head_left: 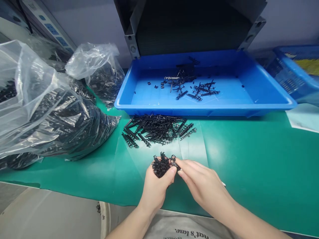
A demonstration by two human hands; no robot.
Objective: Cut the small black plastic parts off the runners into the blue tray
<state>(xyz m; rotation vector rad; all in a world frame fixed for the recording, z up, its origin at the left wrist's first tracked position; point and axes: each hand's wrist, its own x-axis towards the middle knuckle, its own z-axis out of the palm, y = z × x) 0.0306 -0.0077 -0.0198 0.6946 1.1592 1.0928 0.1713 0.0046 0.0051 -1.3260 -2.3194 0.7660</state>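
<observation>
My left hand (156,186) is closed around a bunch of small black plastic parts (160,165), whose hooked ends stick up above the fingers. Close against it, my right hand (201,179) pinches one black plastic part (176,165) between thumb and fingers, beside the left thumb. A ring-shaped end of that part shows above the fingertips; the rest is hidden. Just beyond both hands, a loose pile of long, narrow black parts (159,129) lies on the green mat (249,159).
A shallow blue tray (204,108) with scattered black parts stands behind the pile, under a dark panel (194,26). Clear plastic bags of black parts (74,122) bulge at the left. A blue basket (294,73) stands at the far right. A round pale bin (106,215) sits below the table edge.
</observation>
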